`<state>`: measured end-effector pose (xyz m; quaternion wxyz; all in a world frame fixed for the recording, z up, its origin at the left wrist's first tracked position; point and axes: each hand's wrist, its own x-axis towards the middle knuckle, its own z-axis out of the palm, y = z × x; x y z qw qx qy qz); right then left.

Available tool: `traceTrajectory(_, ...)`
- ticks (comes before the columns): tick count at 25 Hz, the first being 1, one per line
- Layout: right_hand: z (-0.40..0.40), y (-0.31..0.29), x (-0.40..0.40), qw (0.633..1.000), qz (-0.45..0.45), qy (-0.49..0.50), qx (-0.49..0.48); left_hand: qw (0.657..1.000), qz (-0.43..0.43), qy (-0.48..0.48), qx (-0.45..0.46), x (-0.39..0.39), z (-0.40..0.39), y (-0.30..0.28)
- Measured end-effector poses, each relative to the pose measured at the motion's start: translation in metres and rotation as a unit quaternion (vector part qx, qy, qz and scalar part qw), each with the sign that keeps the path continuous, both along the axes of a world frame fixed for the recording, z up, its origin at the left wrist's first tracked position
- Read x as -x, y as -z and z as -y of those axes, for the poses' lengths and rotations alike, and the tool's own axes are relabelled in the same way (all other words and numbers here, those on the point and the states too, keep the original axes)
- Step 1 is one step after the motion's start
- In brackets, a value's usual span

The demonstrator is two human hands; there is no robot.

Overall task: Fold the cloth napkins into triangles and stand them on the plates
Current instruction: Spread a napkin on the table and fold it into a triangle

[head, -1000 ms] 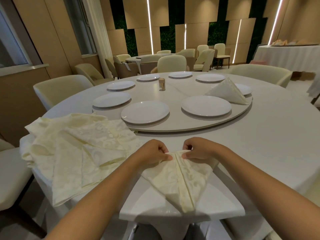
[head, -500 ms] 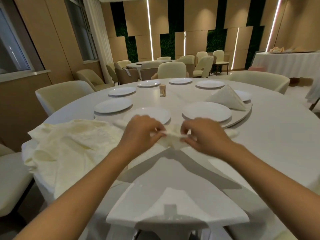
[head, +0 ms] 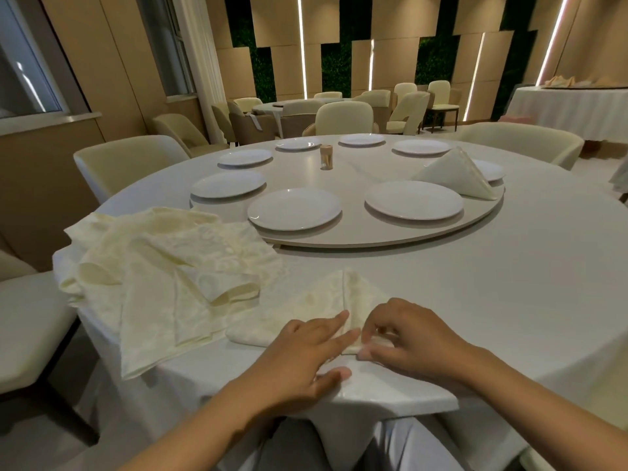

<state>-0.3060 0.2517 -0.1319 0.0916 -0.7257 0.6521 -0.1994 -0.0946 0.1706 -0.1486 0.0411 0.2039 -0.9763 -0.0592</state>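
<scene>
We see a cream napkin [head: 326, 300] lying flat on the white tablecloth [head: 509, 283] at the near edge of the round table, folded to a triangle whose tip points toward 12 o'clock, with a centre seam running down it. The left hand [head: 302, 355] rests on its near-left part, fingers straight and pressing the cloth flat. The right hand [head: 407, 338] sits at its near-right corner, fingers curled and pinching the folded edge there — the two hands nearly touch at the seam.

At 10 o'clock from the hands lies a loose pile of unfolded napkins [head: 163, 266], draping over the table edge. Beyond, at 12 o'clock, the turntable [head: 356, 232] carries white plates [head: 294, 209] around its rim — on the plate at 2 o'clock a folded napkin [head: 455, 176] already stands as a triangle. A small toothpick holder [head: 326, 157] stands near the turntable's middle.
</scene>
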Motion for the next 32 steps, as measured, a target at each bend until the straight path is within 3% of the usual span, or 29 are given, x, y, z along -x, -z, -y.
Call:
traceTrajectory(4, 0.031, -0.006, 0.009, 0.999, -0.005, 0.0, 0.049, 1.0, 0.023, 0.0, -0.02, 0.006, 0.003, -0.001)
traceTrajectory(11, 0.092, 0.016, 0.019, 0.992, -0.073, -0.038, -0.098, 0.999, 0.026, -0.011, -0.038, 0.007, 0.001, 0.0)
traceTrajectory(19, 0.096, 0.015, 0.033, 0.971, -0.176, 0.064, -0.15, 0.999, 0.021, -0.022, -0.031, 0.011, 0.005, -0.007)
traceTrajectory(21, 0.091, 0.01, 0.034, 0.976, -0.148, 0.079, -0.141, 0.999, 0.014, -0.029, -0.033, 0.014, 0.004, -0.01)
traceTrajectory(25, 0.048, -0.009, 0.039, 0.986, 0.022, 0.143, -0.083, 0.998, -0.009, -0.065, -0.015, 0.024, -0.002, -0.013)
traceTrajectory(29, -0.005, -0.022, 0.053, 0.966, 0.008, 0.156, -0.205, 0.994, 0.003, -0.084, 0.069, 0.038, -0.008, -0.014)
traceTrajectory(32, -0.024, -0.024, 0.054, 0.961, 0.027, 0.162, -0.223, 0.992, 0.01, -0.091, 0.09, 0.045, -0.012, -0.012)
